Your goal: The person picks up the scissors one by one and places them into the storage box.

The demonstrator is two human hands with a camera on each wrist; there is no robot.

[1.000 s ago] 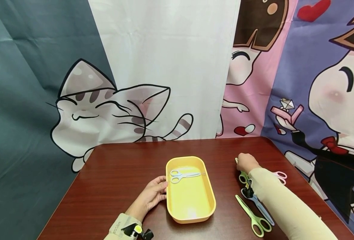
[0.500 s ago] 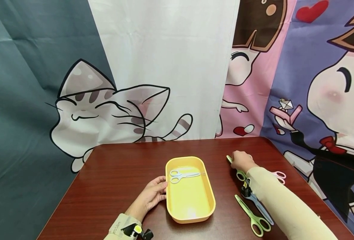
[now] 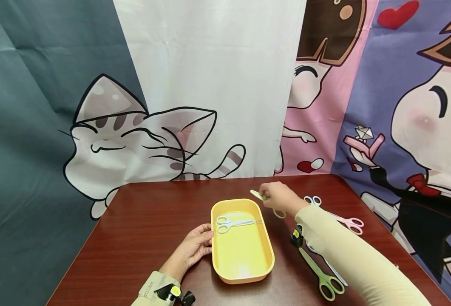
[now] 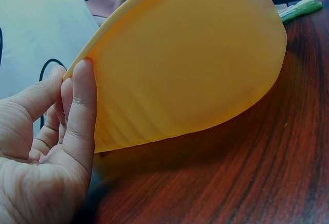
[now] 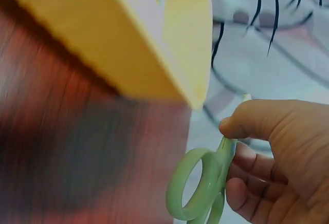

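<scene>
My right hand (image 3: 280, 197) pinches a pair of light green scissors (image 5: 198, 183) near the pivot, thumb against fingers. It is up off the table, just beyond the tray's far right corner, with the finger loops hanging below in the right wrist view. My left hand (image 3: 195, 246) holds the left rim of a yellow tray (image 3: 244, 278) between thumb and fingers. Inside the tray lies one pair of pale blue-white scissors (image 3: 233, 224).
Right of the tray lie green scissors (image 3: 326, 280), with blue scissors partly under my right sleeve. Farther back are pink scissors (image 3: 351, 223) and the loops of light blue scissors (image 3: 312, 200). A printed cloth (image 3: 225, 85) hangs behind the brown table (image 3: 141, 238).
My right hand has lifted the light green scissors off the pile and carried them left toward the tray. Light blue loops now show where it was. The left hand and tray stay put.
</scene>
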